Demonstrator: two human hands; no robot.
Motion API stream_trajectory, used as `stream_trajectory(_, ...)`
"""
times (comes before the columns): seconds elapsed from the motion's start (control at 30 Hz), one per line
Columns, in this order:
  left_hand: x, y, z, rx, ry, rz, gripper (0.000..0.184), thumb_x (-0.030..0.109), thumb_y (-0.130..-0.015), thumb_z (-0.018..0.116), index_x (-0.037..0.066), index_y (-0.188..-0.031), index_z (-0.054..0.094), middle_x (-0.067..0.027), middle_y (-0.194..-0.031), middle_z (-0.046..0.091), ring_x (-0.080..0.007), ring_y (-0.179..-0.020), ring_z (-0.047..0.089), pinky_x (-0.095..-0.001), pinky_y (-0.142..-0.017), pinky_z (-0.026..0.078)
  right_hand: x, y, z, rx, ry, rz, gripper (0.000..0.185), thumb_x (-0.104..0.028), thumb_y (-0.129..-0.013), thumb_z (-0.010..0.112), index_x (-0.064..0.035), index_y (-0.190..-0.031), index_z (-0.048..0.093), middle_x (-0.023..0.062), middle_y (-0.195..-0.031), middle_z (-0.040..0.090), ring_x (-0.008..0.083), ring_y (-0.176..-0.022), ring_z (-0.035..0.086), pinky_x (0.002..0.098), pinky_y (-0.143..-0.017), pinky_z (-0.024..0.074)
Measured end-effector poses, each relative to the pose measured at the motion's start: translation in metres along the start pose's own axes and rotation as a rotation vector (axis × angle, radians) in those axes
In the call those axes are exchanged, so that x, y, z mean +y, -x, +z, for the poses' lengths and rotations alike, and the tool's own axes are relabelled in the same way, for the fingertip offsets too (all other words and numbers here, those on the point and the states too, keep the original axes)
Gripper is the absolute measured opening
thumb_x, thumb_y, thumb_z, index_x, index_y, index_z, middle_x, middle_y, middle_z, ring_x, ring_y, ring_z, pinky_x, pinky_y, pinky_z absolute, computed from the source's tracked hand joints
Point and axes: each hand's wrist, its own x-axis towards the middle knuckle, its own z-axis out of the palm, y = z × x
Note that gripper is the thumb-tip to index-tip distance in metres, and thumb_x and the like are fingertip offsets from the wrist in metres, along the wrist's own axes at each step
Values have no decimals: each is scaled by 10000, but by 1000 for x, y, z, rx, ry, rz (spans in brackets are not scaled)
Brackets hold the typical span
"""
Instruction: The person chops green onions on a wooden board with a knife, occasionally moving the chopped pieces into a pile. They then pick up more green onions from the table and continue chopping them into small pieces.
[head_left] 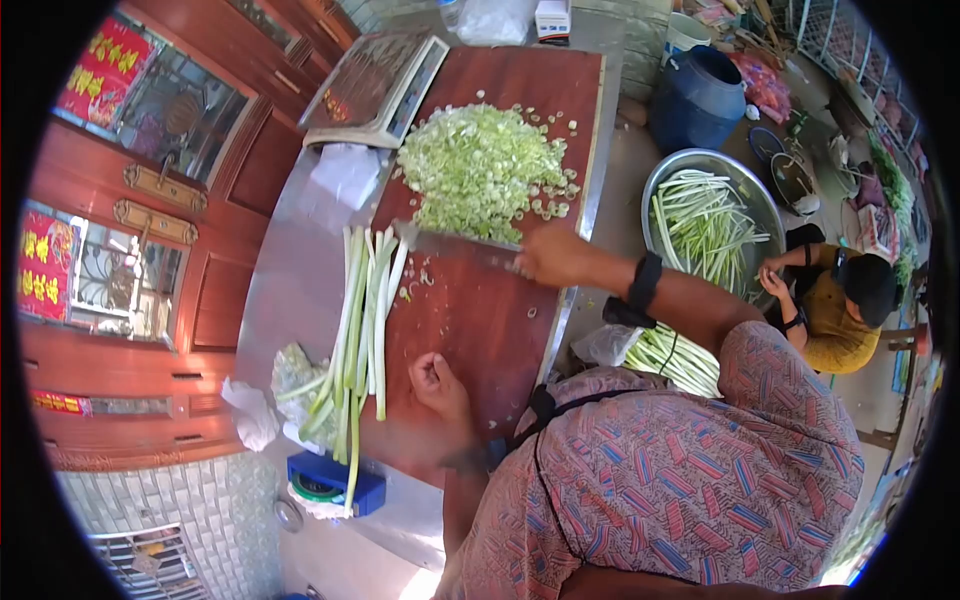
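My right hand [555, 256] is closed round the handle of a knife [460, 246]. Its broad blade lies along the near edge of a heap of chopped scallions [480, 165] on the reddish-brown board [470, 320]. My left hand [440, 386] rests over the board with its fingers curled in, and nothing shows in them. Beside it, to the left, a bunch of whole scallions [362, 310] lies across the board's edge, apart from both hands. A few cut bits are scattered near the blade.
A scale [375, 88] stands at the table's far left. On the floor to the right are a metal basin [652, 190] of scallions, a blue barrel [697, 98] and a tied scallion bundle [675, 358]. Another person [840, 305] crouches by the basin. A blue box [337, 480] sits near the stalk ends.
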Motion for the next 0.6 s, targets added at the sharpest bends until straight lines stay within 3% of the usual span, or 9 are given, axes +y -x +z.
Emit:
stream_trajectory(0.2,11,-4,3,6,-87,-25,43,60,-879,609,26,-899,593,2,-834,563,-75,-721,498,-218,-653,414,-37,25,21,-22,-97,-48,233,-235,-823,584,-19,-848,669,212,-779,653,400,-758,638,495,-683,505)
stream_trajectory(0.3,5,-3,2,24,-126,23,50,70,-880,604,25,-898,592,-2,-827,567,-77,-718,500,-219,-651,415,-46,38,18,-11,-78,-42,210,-209,-808,600,-24,-892,656,208,-762,653,382,-730,648,487,-662,504)
stream_trajectory(0.47,-12,-4,-9,27,-49,-118,82,86,-907,570,5,-921,564,-39,-829,569,-114,-743,533,-243,-689,434,-46,43,54,98,-38,-123,282,-182,-741,654,-3,-952,600,190,-732,651,367,-700,654,485,-618,499)
stream_trajectory(0.6,4,-5,-6,1,-13,-118,91,93,-909,567,5,-935,561,-45,-835,575,-114,-738,527,-240,-687,430,-54,49,76,147,-30,-79,326,-166,-702,672,0,-970,588,189,-718,646,365,-699,654,476,-621,501)
